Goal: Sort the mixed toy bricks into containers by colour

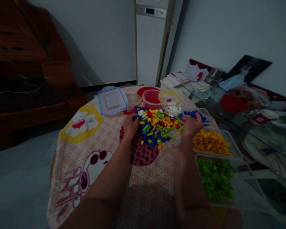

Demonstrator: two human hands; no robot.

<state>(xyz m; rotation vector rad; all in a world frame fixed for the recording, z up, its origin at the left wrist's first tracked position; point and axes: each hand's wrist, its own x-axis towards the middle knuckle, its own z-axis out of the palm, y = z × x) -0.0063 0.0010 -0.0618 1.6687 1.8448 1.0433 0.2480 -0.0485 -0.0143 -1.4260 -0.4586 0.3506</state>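
Observation:
A mixed heap of toy building blocks [154, 122] in yellow, green, blue, red and white lies on the table. At its left edge is my left hand [131, 125], with fingers curled together by the blocks; what they hold, if anything, is hidden. To the right of the heap, my right hand [191, 125] is held with fingers apart at the near side of a clear box of blue blocks [206, 117]. No block shows in the right hand. Nearer me stand a box of yellow-orange blocks [211, 142] and a box of green blocks [215, 179].
Behind the heap are a round tub [146, 94] with red blocks and a small pile of white blocks [172, 109]. A blue-rimmed lid [112, 101] lies on the patterned tablecloth [90, 133]. A cluttered glass table [238, 119] adjoins on the right.

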